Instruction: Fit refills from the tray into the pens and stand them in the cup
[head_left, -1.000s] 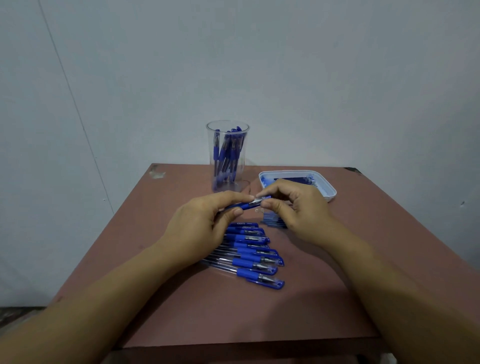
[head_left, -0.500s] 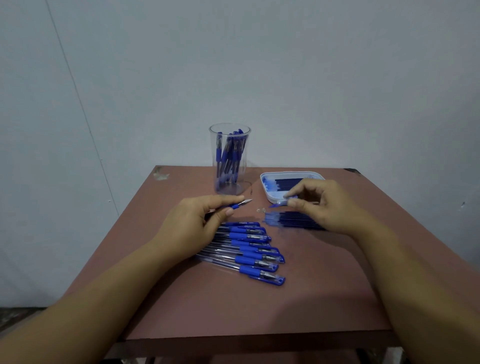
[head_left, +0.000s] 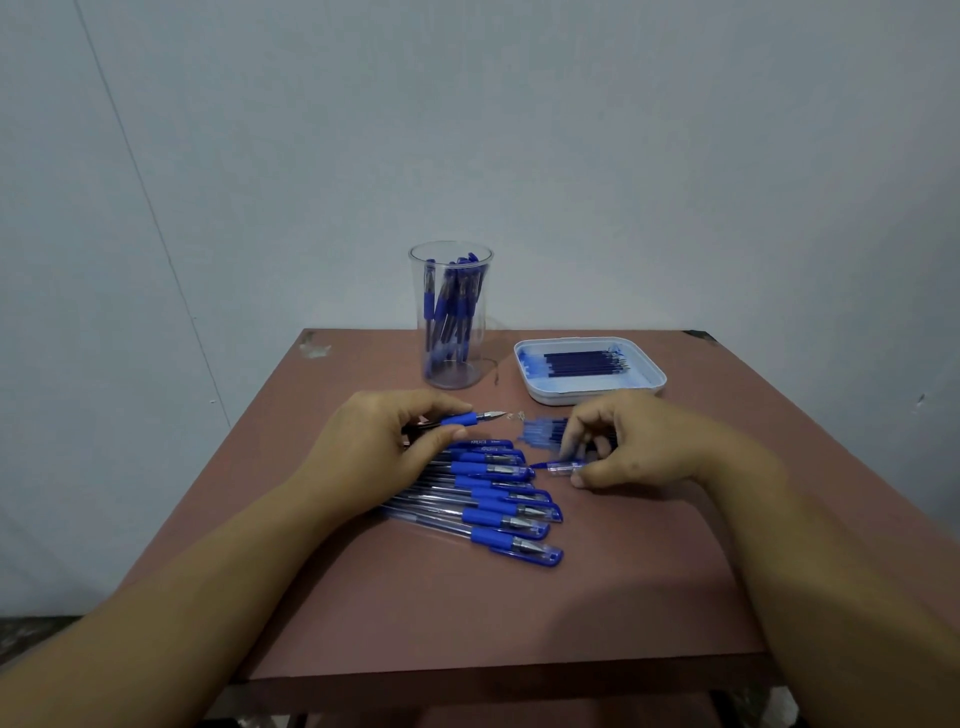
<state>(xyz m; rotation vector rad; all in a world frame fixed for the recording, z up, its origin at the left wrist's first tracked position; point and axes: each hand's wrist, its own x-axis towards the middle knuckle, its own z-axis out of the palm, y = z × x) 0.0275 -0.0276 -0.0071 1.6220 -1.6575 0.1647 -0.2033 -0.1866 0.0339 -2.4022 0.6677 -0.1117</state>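
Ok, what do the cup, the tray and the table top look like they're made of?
Cup: clear plastic or glass, the pens show through its wall. Tray: white glossy plastic, probably, with rounded rim. Table: reddish-brown matte board, likely laminate; its far left corner is chipped.

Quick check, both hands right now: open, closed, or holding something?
The left hand grips an uncapped pen, tip pointing right.
The right hand pinches a small blue-and-clear piece, likely a pen cap.
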